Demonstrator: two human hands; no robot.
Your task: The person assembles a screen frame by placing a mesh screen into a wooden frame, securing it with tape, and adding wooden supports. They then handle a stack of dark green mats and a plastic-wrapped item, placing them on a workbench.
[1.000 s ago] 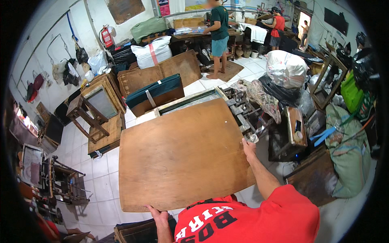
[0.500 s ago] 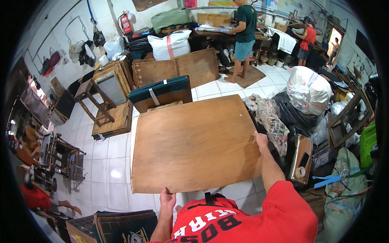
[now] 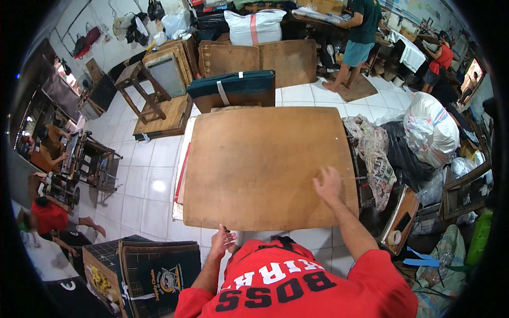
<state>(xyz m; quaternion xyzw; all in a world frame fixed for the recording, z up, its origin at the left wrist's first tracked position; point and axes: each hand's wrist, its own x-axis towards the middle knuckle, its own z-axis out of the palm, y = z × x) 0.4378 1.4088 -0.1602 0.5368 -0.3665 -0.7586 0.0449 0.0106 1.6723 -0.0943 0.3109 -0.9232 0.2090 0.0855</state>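
Note:
A large brown wooden board (image 3: 260, 164) lies flat in front of me, on top of a stack whose pale and red edges (image 3: 183, 172) show along its left side. My right hand (image 3: 330, 185) is over the board's right part, fingers apart and somewhat blurred; whether it touches the surface I cannot tell. Just below the board's near edge, toward the left, my left hand (image 3: 222, 240) is open with its fingers loosely spread and nothing in it.
Dark green bundled panels (image 3: 233, 87) stand beyond the board. A wooden stool (image 3: 140, 90) is at the far left, and stacked dark panels (image 3: 159, 275) stand near left. White and black sacks (image 3: 432, 124) crowd the right. Other people work around the room.
My right hand has let go of the board's right edge and moved inward over it. My left hand has come off the near edge. The board now lies straighter; the view has shifted.

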